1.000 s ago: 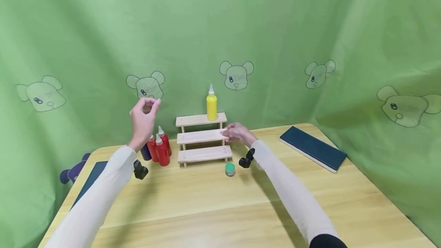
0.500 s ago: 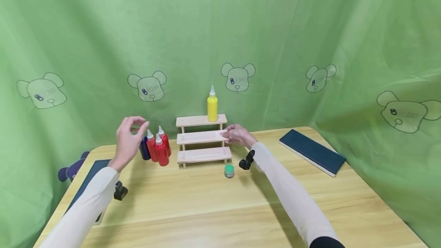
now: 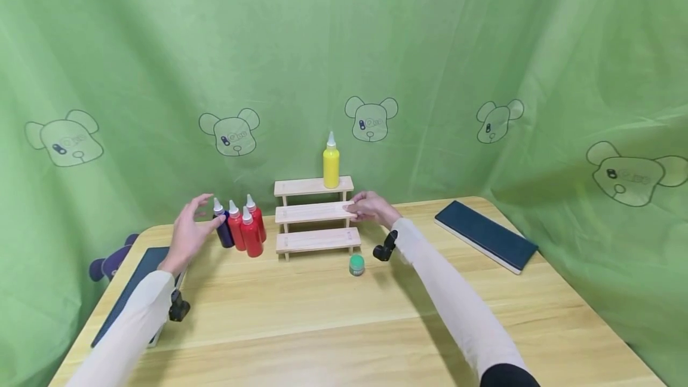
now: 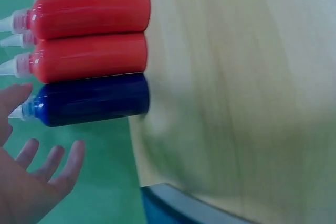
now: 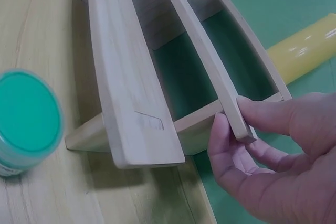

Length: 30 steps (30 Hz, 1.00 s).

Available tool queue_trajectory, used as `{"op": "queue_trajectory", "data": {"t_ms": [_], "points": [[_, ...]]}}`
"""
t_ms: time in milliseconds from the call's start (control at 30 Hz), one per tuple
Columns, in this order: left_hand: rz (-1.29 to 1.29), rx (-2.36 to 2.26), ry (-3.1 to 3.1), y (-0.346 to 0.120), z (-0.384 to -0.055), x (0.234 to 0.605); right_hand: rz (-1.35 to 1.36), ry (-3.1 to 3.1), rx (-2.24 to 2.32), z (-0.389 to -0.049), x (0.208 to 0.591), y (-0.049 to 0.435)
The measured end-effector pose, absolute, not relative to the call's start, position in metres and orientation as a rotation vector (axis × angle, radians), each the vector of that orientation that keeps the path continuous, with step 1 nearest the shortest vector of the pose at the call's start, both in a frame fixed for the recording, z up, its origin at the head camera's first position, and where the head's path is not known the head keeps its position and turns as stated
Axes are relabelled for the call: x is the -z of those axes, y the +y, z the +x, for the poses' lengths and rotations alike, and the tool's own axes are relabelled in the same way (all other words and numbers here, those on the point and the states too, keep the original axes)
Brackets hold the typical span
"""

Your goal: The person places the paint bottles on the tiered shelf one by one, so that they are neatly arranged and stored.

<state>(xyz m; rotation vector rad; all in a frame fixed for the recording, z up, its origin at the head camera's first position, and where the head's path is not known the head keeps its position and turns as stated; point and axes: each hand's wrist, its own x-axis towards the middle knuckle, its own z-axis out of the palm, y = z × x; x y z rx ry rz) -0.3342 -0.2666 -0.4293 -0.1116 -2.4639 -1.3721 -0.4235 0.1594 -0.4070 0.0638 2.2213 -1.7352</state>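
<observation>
My left hand (image 3: 189,233) is beside the dark blue squeeze bottle (image 3: 224,232), thumb and fingers spread about its white nozzle. In the left wrist view the fingers (image 4: 72,163) stand apart from the bottle; whether the thumb touches its neck I cannot tell. Three red squeeze bottles (image 3: 251,239) stand upright just right of the blue one. With thumb and fingers, my right hand (image 3: 373,209) pinches the right end of the middle step of a three-step wooden rack (image 3: 317,240). On the top step stands a yellow squeeze bottle (image 3: 331,168).
A small jar with a green lid (image 3: 357,265) sits in front of the rack's right end. Dark flat cases lie on the wooden table, one at right (image 3: 486,236) and one under my left forearm (image 3: 126,297). A green curtain (image 3: 430,64) hangs behind.
My left hand has come down and leftward, from above the red bottles to beside the blue bottle, its fingers spreading. The right hand keeps its hold on the rack.
</observation>
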Motion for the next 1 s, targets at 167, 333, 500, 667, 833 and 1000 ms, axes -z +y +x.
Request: {"op": "queue_trajectory", "data": {"t_ms": [167, 333, 500, 667, 833, 1000], "points": [[-0.125, 1.49, -2.537, -0.268, -0.333, 0.439, 0.051, 2.195, 1.748, -0.426, 0.407, 0.162], [-0.141, 1.508, -2.547, -0.268, -0.335, 0.446, 0.026, 2.212, 1.738, -0.425, 0.407, 0.163], [-0.159, 1.519, -2.533, -0.267, -0.337, 0.453, 0.016, 2.211, 1.742, -0.422, 0.407, 0.165], [-0.132, 1.529, -2.507, -0.267, -0.339, 0.456, 0.019, 2.159, 1.803, -0.421, 0.41, 0.171], [-0.016, 1.548, -2.469, -0.268, -0.337, 0.459, 0.054, 2.088, 1.837, -0.423, 0.412, 0.173], [0.11, 1.596, -2.404, -0.266, -0.332, 0.458, 0.14, 2.092, 1.799, -0.427, 0.41, 0.173]]}}
